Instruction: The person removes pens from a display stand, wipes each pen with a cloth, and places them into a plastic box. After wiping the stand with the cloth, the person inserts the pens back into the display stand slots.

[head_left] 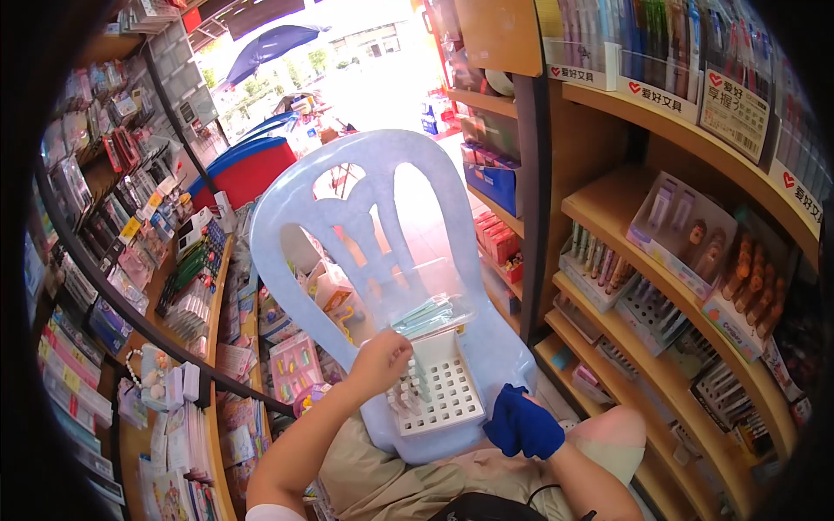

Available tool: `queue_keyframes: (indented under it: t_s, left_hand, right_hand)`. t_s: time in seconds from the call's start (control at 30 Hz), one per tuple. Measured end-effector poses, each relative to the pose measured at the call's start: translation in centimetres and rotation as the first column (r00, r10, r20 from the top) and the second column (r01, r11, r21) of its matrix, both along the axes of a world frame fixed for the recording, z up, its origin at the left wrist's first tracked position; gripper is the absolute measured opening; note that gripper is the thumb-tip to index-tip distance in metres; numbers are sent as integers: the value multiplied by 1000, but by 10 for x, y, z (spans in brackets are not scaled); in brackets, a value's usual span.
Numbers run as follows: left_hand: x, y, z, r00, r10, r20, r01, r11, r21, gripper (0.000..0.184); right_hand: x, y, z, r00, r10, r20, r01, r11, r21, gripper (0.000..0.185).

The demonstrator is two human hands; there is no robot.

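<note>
My left hand [382,363] is closed, fingers pinched together, over the left side of a white display box [466,360] with a grid of square holes. Whatever sits between the fingertips is too small to make out. A few pale sticks, perhaps pens [407,395], stand in the holes at that side. Pale green pens in clear wrapping [426,317] lie at the box's back edge. My right hand is mostly hidden by a bunched dark-blue cloth [524,423], which it grips beside the box. The box rests on the seat of a light-blue plastic chair [508,352].
Wooden shelves [599,204] with boxes of pens rise close on the right. On the left, a rack of packaged stationery [130,260] reaches near my left arm. The chair's back [274,230] stands upright beyond the box. A bright doorway and a dark umbrella [269,52] show behind.
</note>
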State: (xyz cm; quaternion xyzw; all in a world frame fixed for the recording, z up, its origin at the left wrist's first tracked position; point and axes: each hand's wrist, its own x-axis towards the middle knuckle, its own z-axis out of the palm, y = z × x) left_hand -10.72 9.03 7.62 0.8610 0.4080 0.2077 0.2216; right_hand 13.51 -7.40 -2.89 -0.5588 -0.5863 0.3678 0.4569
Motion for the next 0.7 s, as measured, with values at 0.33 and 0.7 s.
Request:
queue_keyframes:
  t_s: [0.33,0.7]
  left_hand:
    - [-1,-44,-18,977,-77,-199,122,966,228,25]
    - [2,-49,-29,990,-27,-141,45,990,130,23]
  right_hand:
    - [-26,-1,8,518,-35,-855,-409,868,-283,12]
    - [-31,1,18,421,93,-902,-555,813,-175,21]
